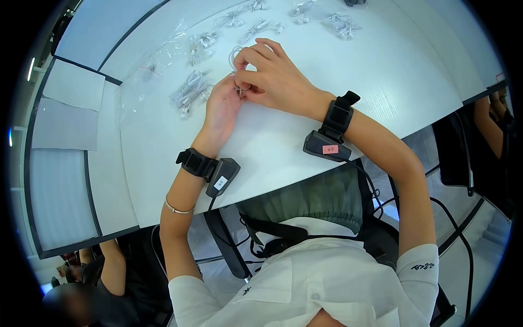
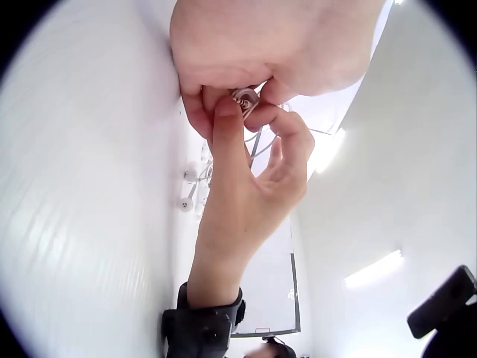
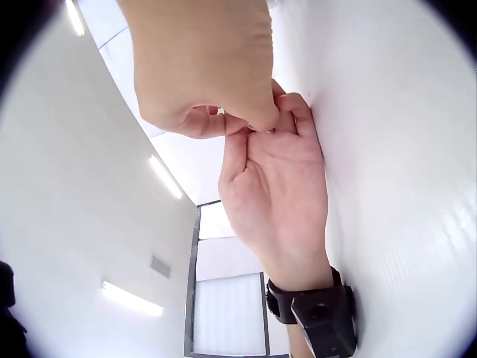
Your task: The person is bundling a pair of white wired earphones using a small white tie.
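Note:
A white coiled cable [image 1: 235, 56] shows between the two hands, which meet over the tabletop in the head view. My left hand [image 1: 222, 110] is palm up, its fingers curled round part of the cable. Over it, my right hand [image 1: 280, 82] pinches the cable with thumb and index finger. In the left wrist view a small coiled end [image 2: 244, 99] lies between the fingertips of the left hand [image 2: 272, 45] and the right hand [image 2: 250, 194]. The right wrist view has the right hand [image 3: 205, 67] covering most of the cable above the left palm [image 3: 279, 186].
Bundles of white cable [image 1: 190, 92] lie left of the hands, with more cable bundles [image 1: 341, 25] along the back of the white table [image 1: 381, 65]. Clear plastic bags [image 1: 158, 61] are at the back left. Low partitions border the table. Other people sit at both sides.

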Demonstrator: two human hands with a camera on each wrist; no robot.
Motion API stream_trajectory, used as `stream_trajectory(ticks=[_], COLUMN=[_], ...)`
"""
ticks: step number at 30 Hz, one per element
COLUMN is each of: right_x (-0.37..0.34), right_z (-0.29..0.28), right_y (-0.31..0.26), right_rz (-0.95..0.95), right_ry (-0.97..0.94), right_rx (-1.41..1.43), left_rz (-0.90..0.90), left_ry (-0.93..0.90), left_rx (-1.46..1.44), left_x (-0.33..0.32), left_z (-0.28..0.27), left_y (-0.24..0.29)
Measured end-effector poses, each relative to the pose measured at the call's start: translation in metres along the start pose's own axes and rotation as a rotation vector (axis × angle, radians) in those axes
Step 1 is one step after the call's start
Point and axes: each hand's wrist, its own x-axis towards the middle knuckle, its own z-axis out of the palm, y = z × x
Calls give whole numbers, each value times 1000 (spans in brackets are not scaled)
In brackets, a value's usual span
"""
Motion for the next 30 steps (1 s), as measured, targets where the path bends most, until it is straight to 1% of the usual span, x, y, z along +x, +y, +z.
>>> stream_trajectory(ticks=[9, 12, 17, 20, 21, 23, 24, 26, 30], right_x=[-1, -1, -1, -2, -3, -5, -5, -4, -4], right_z=[-1, -1, -3, 0, 0, 1, 1, 2, 1], right_y=[0, -1, 1, 1, 2, 4, 4, 3, 1], right_rz=[-29, -35, -54, -33, 5, 81, 83, 87, 99], right_ry=[21, 6, -17, -26, -17, 2, 21, 60, 13], right_rx=[21, 18, 3, -35, -22, 5, -2, -18, -1], left_rz=[46, 32, 12, 10, 12, -6, -15, -6, 6], left_ry=[-62, 26, 83, 52, 33, 119, 162, 132, 139], left_rx=[-41, -39, -21, -47, -56, -44, -39, -22, 10], left_x=[1, -1, -2, 1, 2, 0, 0, 0, 1], left_z=[-3, 5, 10, 1, 1, 12, 17, 10, 7], left_y=[-1, 2, 5, 0, 2, 8, 10, 8, 6])
